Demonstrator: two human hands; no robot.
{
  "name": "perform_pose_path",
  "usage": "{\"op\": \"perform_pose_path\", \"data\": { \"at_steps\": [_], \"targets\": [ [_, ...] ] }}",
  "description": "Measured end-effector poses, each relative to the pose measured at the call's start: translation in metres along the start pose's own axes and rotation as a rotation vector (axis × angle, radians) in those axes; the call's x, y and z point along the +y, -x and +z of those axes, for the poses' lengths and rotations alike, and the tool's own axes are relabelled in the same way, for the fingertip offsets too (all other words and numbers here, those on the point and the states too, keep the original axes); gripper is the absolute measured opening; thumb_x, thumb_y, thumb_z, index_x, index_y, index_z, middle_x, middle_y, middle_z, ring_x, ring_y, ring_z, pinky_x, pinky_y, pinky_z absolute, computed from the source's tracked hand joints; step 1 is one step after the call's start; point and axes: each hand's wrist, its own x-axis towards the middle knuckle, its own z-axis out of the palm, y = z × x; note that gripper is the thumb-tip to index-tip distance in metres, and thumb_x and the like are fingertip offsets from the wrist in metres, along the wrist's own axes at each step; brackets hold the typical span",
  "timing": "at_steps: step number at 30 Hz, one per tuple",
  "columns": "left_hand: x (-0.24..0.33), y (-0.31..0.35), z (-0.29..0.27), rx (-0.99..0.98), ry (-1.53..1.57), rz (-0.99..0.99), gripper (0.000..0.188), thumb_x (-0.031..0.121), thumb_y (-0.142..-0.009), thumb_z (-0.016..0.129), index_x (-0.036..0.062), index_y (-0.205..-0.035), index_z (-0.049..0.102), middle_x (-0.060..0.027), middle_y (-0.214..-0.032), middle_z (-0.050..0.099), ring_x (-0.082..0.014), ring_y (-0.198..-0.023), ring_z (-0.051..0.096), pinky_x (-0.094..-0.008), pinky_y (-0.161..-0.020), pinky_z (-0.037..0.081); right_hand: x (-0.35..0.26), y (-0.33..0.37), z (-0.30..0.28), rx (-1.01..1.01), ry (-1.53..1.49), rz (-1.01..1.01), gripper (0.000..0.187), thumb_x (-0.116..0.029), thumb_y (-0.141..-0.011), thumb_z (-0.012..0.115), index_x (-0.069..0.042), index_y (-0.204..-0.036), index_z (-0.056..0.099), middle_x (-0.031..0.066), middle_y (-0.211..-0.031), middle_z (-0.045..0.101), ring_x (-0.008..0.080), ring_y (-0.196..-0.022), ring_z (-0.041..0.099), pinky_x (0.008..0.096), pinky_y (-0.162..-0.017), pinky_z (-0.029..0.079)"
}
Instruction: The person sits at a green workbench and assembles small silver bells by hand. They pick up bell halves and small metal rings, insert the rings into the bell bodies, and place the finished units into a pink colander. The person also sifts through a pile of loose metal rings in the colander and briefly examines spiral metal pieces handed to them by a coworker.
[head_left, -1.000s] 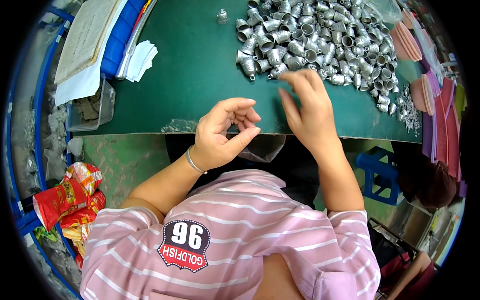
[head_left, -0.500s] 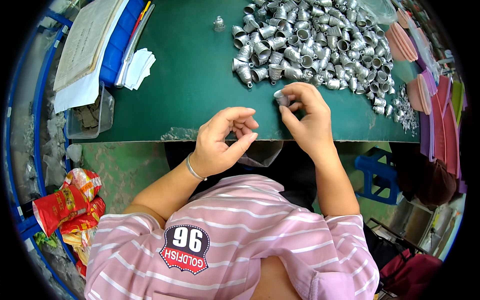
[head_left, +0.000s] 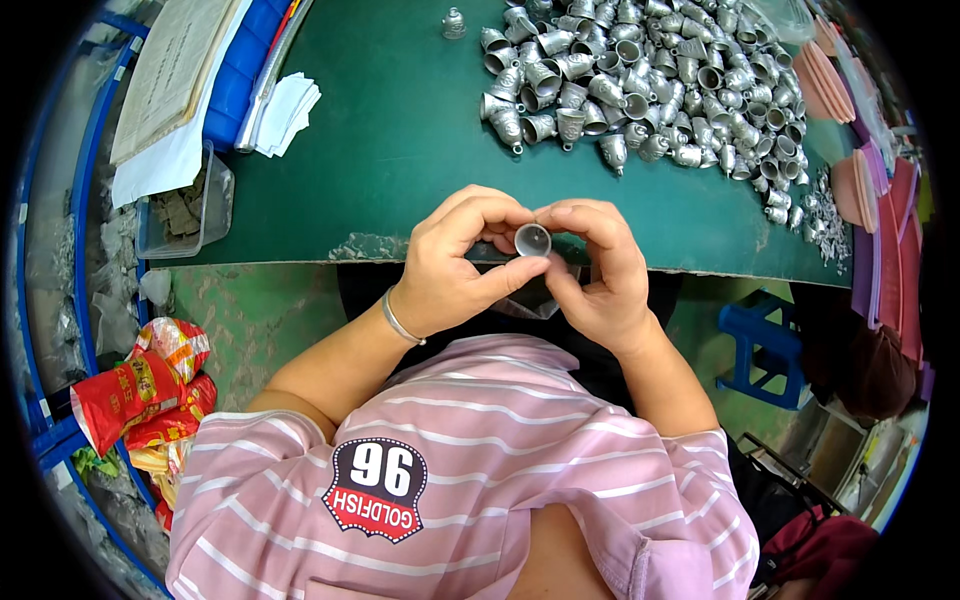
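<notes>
Where the fingers (head_left: pixel 508 277) meet, a silver bell (head_left: pixel 533 241) sits between.

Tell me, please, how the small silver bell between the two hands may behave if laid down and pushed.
On its side, the bell would probably roll, as it looks round. It appears metallic, so likely stiff. Being hollow, it may be fairly light.
</notes>
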Motion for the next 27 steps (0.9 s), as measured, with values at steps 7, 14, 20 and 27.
{"op": "perform_pose_path", "data": {
  "at_steps": [7, 14, 20, 27],
  "targets": [
    [-0.001, -0.001, -0.004, -0.053, -0.008, 0.064, 0.030, -0.003, -0.072, 0.071, -0.0009, -0.099, 0.060, -0.0118, -0.103, 0.059, -0.0144, -0.084, 0.062, -0.0244, -0.071, 0.054, -0.013, -0.008, -0.018, -0.010, -0.342, 0.714, 0.019, -0.002, -0.089, 0.054, 0.003, -0.108, 0.055, 0.0115, -0.105, 0.054, 0.0131, -0.092, 0.057, 0.0245, -0.075, 0.051],
    [-0.001, 0.002, -0.001, 0.000, 0.152, 0.007, 0.037, -0.007, -0.070, 0.072, -0.0021, -0.104, 0.056, -0.0111, -0.100, 0.057, -0.0137, -0.079, 0.062, -0.0237, -0.067, 0.053, -0.001, 0.000, -0.009, 0.051, -0.792, 0.387, 0.037, 0.013, -0.077, 0.060, 0.001, -0.110, 0.049, 0.0105, -0.105, 0.052, 0.0173, -0.099, 0.055, 0.0310, -0.085, 0.048],
    [-0.006, 0.006, -0.005, -0.060, 0.002, 0.124, 0.036, -0.003, -0.071, 0.074, -0.0019, -0.102, 0.057, -0.0119, -0.097, 0.059, -0.0144, -0.078, 0.062, -0.0230, -0.065, 0.052, -0.007, 0.008, -0.006, 0.001, -0.505, 0.349, 0.035, 0.015, -0.073, 0.057, -0.001, -0.104, 0.056, 0.0096, -0.102, 0.052, 0.0180, -0.096, 0.055, 0.0303, -0.082, 0.047],
    [0.000, 0.006, -0.007, -0.104, 0.031, 0.079, 0.031, -0.012, -0.078, 0.059, -0.0039, -0.106, 0.052, -0.0144, -0.099, 0.055, -0.0174, -0.085, 0.057, -0.0267, -0.074, 0.049, -0.025, 0.019, -0.029, -0.330, 0.101, 0.088, 0.029, 0.010, -0.062, 0.056, -0.004, -0.087, 0.060, 0.0110, -0.090, 0.054, 0.0289, -0.083, 0.055, 0.0354, -0.069, 0.047]
  ]
}}
